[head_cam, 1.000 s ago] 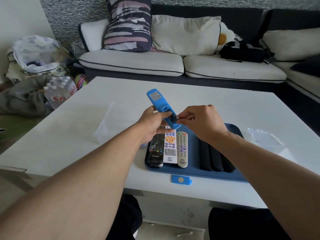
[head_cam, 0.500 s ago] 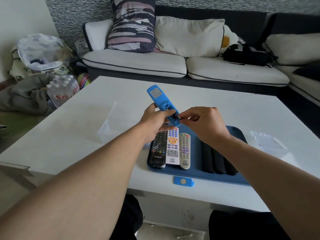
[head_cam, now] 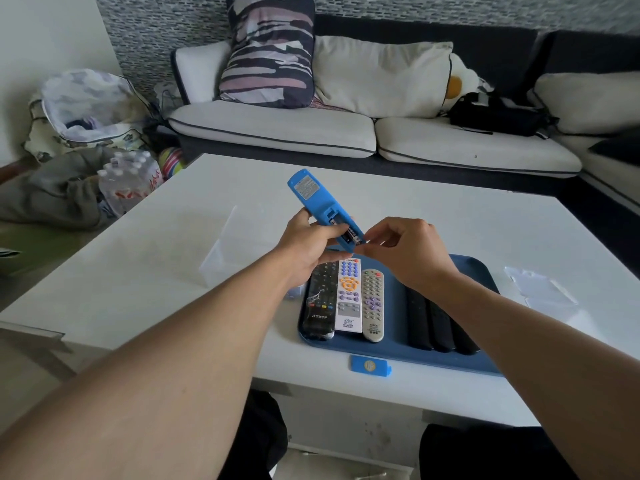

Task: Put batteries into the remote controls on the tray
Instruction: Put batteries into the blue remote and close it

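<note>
My left hand grips a blue remote back side up above the white table, its battery compartment uncovered. A battery lies in that compartment, and my right hand pinches its near end with fingertips. Below my hands sits a blue tray with a black remote, a white remote and a grey remote side by side. Several dark remotes lie back up at the tray's right. The blue battery cover rests on the table in front of the tray.
A clear plastic box stands left of the tray, and clear plastic packaging lies to its right. A sofa with cushions runs behind the white table. Bags and a pack of water bottles sit on the floor at left.
The battery has sunk further into the blue remote's compartment under my right fingertips. Both hands stayed in nearly the same spot above the tray.
</note>
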